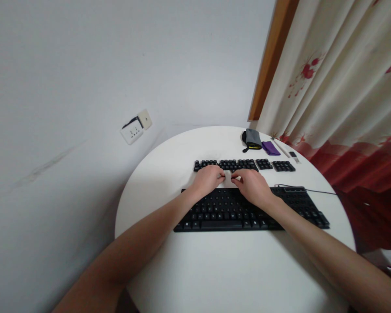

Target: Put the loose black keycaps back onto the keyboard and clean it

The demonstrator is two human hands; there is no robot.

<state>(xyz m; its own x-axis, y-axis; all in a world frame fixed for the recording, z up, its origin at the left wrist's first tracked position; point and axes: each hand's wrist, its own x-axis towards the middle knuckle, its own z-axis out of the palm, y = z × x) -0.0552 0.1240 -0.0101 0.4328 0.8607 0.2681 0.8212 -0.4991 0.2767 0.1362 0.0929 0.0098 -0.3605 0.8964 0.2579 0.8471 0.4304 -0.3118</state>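
Observation:
My left hand (208, 179) is closed in a pinch just above the back edge of a black keyboard (224, 224), a small black keycap showing at its fingertips. My right hand (251, 184) faces it, fingers also pinched on a small black keycap, a short gap from the left. The keyboard has keycaps on its front rows, while its upper rows look bare; my right hand and forearm hide part of it. Behind both hands, loose black keycaps (237, 164) stand in rows, with separate groups of keycaps (283, 166) further right.
A round white table (195, 265) carries everything. At its back right lie a grey and black pouch (253, 138), a purple cloth (270, 148) and a brush (282, 148). The keyboard's cable (319, 191) runs off to the right. A wall with a socket (132, 131) borders the left.

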